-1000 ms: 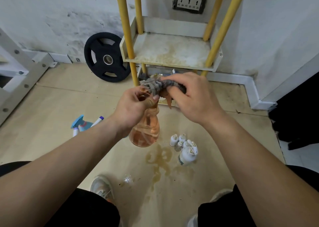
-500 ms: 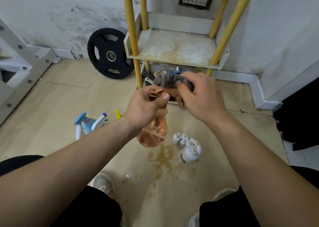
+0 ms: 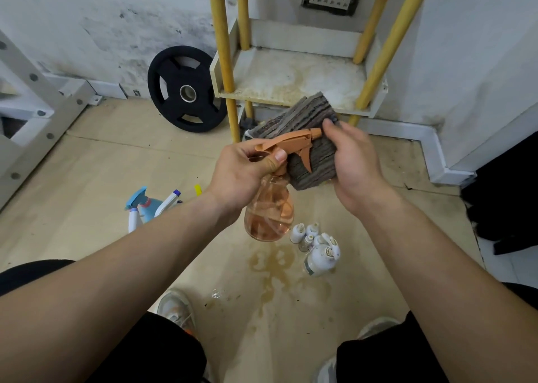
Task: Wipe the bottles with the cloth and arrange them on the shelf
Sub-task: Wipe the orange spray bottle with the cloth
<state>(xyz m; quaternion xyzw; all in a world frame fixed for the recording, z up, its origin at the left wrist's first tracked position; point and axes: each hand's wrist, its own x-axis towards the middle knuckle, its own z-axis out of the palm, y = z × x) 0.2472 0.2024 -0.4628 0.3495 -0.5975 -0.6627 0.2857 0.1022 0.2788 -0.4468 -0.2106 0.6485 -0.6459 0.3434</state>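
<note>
My left hand [image 3: 244, 173] grips the neck of a clear orange spray bottle [image 3: 269, 210] just under its orange trigger head, holding it upright over the floor. My right hand [image 3: 353, 161] holds a grey striped cloth [image 3: 305, 138], spread flat behind the trigger and nozzle, thumb near the nozzle tip. Behind them stands the shelf [image 3: 291, 75] with yellow posts; its stained lower tray holds nothing. Several small white bottles [image 3: 317, 245] stand on the floor below my hands. To the left lie a blue spray bottle and white ones [image 3: 148, 208].
A black weight plate [image 3: 186, 92] leans on the wall left of the shelf. A white metal frame [image 3: 37, 100] is at far left. A brown stain [image 3: 273, 269] marks the floor by the white bottles. My shoes and knees fill the bottom edge.
The cloth was bunched over the bottle's head under my right hand; now it is opened flat behind the exposed trigger, and my right hand has shifted right.
</note>
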